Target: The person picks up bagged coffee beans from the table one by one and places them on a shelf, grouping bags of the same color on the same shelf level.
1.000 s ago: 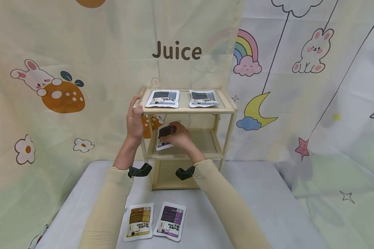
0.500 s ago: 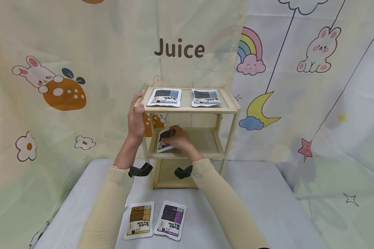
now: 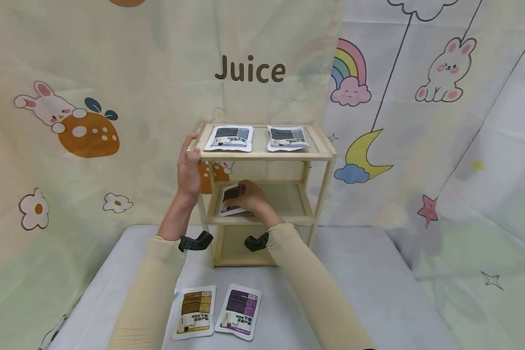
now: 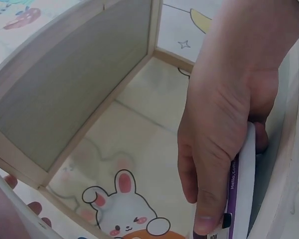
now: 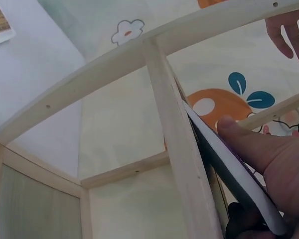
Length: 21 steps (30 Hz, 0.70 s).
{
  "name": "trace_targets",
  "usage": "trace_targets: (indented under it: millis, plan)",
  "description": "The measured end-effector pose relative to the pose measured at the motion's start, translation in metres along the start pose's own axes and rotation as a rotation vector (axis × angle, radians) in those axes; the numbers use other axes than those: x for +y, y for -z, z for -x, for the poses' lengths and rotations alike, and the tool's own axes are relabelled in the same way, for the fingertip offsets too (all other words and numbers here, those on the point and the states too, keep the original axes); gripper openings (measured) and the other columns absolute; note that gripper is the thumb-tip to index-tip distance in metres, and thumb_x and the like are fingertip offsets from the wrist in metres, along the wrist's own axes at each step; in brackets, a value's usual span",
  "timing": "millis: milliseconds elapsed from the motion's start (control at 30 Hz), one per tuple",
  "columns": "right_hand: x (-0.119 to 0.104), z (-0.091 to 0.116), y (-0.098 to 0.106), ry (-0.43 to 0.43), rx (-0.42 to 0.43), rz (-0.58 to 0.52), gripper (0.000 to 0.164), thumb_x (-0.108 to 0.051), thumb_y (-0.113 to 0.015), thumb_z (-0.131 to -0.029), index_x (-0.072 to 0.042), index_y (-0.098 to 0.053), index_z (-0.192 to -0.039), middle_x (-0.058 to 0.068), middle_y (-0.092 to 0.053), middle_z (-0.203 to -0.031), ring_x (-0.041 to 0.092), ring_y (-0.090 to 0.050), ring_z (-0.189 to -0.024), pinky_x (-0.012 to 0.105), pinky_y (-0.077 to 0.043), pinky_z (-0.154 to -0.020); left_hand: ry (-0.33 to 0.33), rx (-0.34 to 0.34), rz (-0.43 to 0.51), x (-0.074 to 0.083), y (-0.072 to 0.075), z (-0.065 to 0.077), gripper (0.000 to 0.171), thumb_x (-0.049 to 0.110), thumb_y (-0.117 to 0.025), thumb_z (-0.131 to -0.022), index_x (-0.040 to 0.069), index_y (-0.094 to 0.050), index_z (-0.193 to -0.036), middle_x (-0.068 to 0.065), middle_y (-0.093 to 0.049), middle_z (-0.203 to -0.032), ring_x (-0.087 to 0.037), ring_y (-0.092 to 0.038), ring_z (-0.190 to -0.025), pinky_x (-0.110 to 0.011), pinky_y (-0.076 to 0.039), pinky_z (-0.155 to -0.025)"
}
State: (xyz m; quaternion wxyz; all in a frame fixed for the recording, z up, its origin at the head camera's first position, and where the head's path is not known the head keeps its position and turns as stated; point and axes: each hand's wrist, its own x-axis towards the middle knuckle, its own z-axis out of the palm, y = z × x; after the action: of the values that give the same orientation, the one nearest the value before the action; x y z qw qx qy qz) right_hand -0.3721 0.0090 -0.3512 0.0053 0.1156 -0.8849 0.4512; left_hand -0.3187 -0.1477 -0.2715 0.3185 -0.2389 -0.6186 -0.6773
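A purple-and-white pouch (image 3: 230, 196) lies at the left of the middle board of a small wooden shelf rack (image 3: 267, 219). My right hand (image 3: 251, 195) pinches it; the thumb is on its printed face, and part of the pouch is covered. In the left wrist view, the pouch (image 4: 243, 184) stands edge-on beside the right hand (image 4: 219, 119). My left hand (image 3: 189, 167) holds the top left edge of the rack, thumb at the front corner. Its fingertips show in the right wrist view.
Two blue-and-white pouches, a left one (image 3: 229, 138) and a right one (image 3: 287, 138), lie on the rack's top board. A yellow-brown pouch (image 3: 194, 311) and another purple pouch (image 3: 238, 311) lie on the white table (image 3: 345, 282) in front. A printed cloth hangs behind.
My right hand has lowered the purple pouch, which now lies flatter against the middle board. The left hand keeps its place on the rack.
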Motion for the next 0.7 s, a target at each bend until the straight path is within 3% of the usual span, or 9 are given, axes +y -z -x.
trace_targets:
  millis: [167,400,700]
  plan:
    - [0.0048,-0.0008,0.0015,0.019,-0.002,0.111,0.083,-0.041,-0.086,-0.069,-0.005,-0.052,-0.136,0.012,-0.059,-0.122,0.024,-0.054,-0.105,0.036,-0.043,-0.092,-0.003,-0.011,0.002,-0.0023,-0.0006,0.0007,0.053,0.023,-0.036,-0.096,-0.007,-0.034,-0.139,-0.031,-0.039,-0.140,-0.033,-0.037,-0.124,-0.032,-0.029,-0.099]
    - [0.0099,0.0013,-0.0028,0.102,0.033,0.329,0.068,-0.056,-0.081,-0.069,-0.009,-0.065,-0.116,0.004,-0.063,-0.109,0.020,-0.056,-0.097,0.036,-0.045,-0.086,0.013,-0.014,-0.056,-0.0020,0.0009,0.0017,0.052,0.025,-0.034,-0.095,-0.005,-0.037,-0.138,-0.028,-0.043,-0.138,-0.024,-0.042,-0.118,-0.033,-0.033,-0.095]
    - [0.0031,0.0076,-0.0006,0.066,0.049,0.430,0.076,-0.061,-0.075,-0.072,-0.012,-0.059,-0.127,0.004,-0.060,-0.115,0.025,-0.049,-0.106,0.041,-0.043,-0.089,0.000,-0.019,-0.067,0.0009,-0.0001,0.0002,0.051,0.026,-0.033,-0.096,-0.003,-0.039,-0.139,-0.026,-0.040,-0.142,-0.025,-0.041,-0.121,-0.035,-0.031,-0.098]
